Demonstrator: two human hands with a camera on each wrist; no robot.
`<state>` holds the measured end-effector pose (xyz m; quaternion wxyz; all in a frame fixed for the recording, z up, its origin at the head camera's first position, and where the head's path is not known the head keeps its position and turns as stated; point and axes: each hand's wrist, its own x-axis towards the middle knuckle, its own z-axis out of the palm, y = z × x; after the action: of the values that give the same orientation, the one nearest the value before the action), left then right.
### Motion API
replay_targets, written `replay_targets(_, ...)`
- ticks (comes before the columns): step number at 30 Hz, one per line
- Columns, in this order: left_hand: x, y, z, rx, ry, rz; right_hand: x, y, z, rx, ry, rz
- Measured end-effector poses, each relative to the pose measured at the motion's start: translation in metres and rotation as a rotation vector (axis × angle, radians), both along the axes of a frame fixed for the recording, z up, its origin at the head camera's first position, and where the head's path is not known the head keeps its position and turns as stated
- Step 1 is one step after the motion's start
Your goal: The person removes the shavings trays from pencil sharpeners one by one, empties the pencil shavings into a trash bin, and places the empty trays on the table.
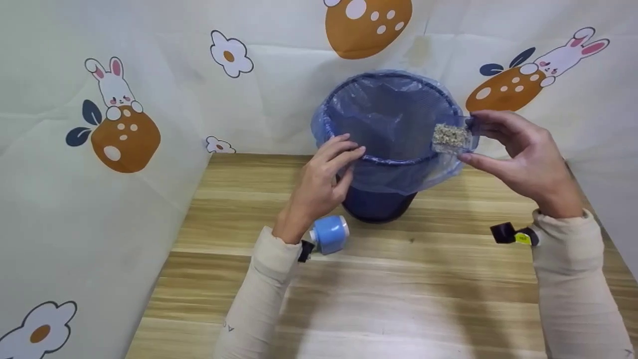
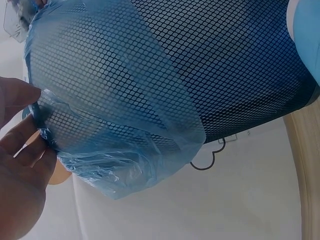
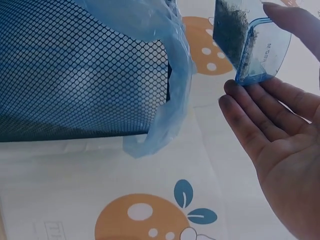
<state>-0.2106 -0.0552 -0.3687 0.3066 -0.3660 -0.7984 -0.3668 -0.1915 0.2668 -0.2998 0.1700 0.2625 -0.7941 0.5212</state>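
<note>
A dark blue mesh trash bin (image 1: 377,205) stands against the back wall, lined with a thin blue plastic bag (image 1: 398,178) folded over its rim. My left hand (image 1: 323,175) grips the bin's near left rim through the bag, thumb outside. In my right hand (image 1: 529,155), thumb and fingers pinch a clear bluish plastic shavings box (image 3: 262,52), tilted at the bin's right rim. Beige-grey shavings (image 1: 451,135) fill part of it. A blue rounded device (image 1: 331,234), seemingly a pencil sharpener body, lies on the table beside my left wrist.
The wooden table (image 1: 398,299) extends in front of the bin. Pale sheets printed with rabbits and flowers form the back wall (image 1: 279,99) and side walls. Small black wrist cameras (image 1: 502,233) sit at the cuffs of both sleeves.
</note>
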Motion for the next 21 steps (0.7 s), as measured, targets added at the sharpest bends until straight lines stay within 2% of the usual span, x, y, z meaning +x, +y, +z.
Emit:
replay_targets(7,0.0,0.0,-0.001,0.002,0.002,0.001,-0.008,-0.013,0.006,0.094,0.037,-0.064)
replay_targets(21,0.001,0.0,-0.001,0.01,0.003,0.002,-0.024,-0.029,0.006,0.092,0.041,-0.033)
